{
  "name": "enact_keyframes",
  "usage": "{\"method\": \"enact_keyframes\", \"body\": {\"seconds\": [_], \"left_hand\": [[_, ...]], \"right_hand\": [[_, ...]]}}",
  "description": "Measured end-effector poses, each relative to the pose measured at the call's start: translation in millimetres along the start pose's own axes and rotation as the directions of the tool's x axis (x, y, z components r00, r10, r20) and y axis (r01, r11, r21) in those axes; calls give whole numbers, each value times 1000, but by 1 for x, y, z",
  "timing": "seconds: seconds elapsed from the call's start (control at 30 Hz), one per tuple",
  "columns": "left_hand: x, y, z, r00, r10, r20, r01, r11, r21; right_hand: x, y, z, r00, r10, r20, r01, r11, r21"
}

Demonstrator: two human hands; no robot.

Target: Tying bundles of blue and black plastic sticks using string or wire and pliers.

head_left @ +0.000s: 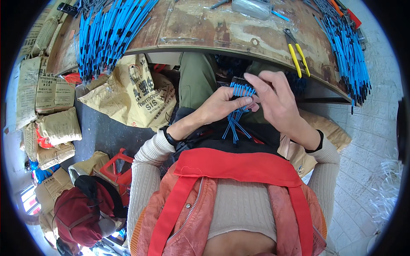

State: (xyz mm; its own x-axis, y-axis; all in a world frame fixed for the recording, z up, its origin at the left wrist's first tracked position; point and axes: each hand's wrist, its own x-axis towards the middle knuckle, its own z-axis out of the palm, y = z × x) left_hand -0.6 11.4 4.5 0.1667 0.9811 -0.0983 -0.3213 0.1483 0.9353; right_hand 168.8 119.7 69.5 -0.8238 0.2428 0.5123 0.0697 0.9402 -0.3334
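Observation:
My left hand [220,104] is closed round a bundle of thin blue wires [242,89], its thumb pressed across them. Black ends [239,80] stick up above the grip, and the loose blue lengths fan out below it over my dark lap. Beside the top of the bundle is my right hand [277,98], its fingers bent and apart, with nothing visible between them. One fingertip is close to the black ends; whether it touches them I cannot tell.
Large bunches of blue wires hang over the edge of the worn wooden table [196,32] at left [104,36] and right [348,59]. Yellow-handled pliers [297,55] and a clear plastic box [252,7] lie on it. Paper sacks [132,94], a red stool [117,170] and another person [83,209] are at left.

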Motion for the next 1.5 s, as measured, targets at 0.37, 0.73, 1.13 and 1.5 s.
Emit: {"method": "enact_keyframes", "body": {"seconds": [0.37,0.73,1.13,1.5], "left_hand": [[74,11,-41,926,370,-72,-300,839,453],[81,51,-35,978,202,-47,-176,930,324],[77,50,-48,949,312,-39,-285,906,312],[75,45,-48,959,281,-22,-268,933,238]], "right_hand": [[140,216,12,951,274,141,-249,953,-173],[175,248,6,750,484,450,-567,821,62],[75,79,-65,979,175,109,-191,968,160],[56,61,-56,985,131,116,-137,990,42]]}}
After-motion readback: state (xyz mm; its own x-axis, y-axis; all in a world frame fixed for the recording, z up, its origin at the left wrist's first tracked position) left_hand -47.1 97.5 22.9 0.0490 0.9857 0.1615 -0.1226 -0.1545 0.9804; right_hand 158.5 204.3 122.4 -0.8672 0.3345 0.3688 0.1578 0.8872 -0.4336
